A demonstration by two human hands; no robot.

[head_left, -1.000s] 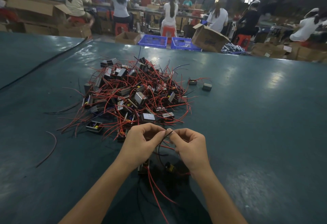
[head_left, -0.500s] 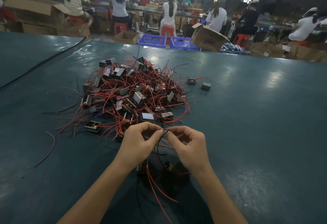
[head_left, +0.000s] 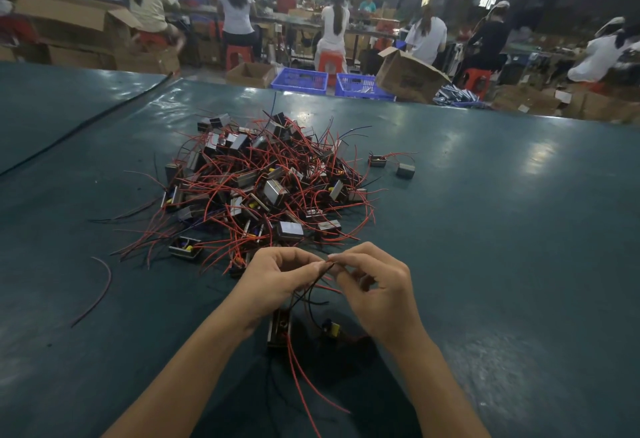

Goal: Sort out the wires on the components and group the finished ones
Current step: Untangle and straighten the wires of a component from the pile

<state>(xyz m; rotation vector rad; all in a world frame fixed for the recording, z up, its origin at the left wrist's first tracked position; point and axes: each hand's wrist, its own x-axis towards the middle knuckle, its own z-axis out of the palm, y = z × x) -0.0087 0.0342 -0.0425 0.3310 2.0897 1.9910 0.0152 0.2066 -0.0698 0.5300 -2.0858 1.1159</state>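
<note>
A pile of small metal-cased components (head_left: pixel 263 191) tangled in red and black wires lies on the green table (head_left: pixel 485 229). Just in front of it, my left hand (head_left: pixel 273 281) and my right hand (head_left: pixel 377 288) meet fingertip to fingertip and pinch the ends of thin dark wires (head_left: pixel 317 280). These wires run down to a component (head_left: pixel 278 328) hanging under my left hand, with red wires trailing toward me. A second part with a yellow piece (head_left: pixel 332 328) lies below my right hand.
Two single components (head_left: pixel 377 161) (head_left: pixel 405 171) sit apart at the pile's right. A loose red wire (head_left: pixel 100 290) lies at the left. Beyond the table's far edge stand blue crates (head_left: pixel 299 80), cardboard boxes (head_left: pixel 408 75) and several seated workers.
My hands have stayed together over the same spot, and the fingertips have shifted slightly along the dark wires. The pile has not moved.
</note>
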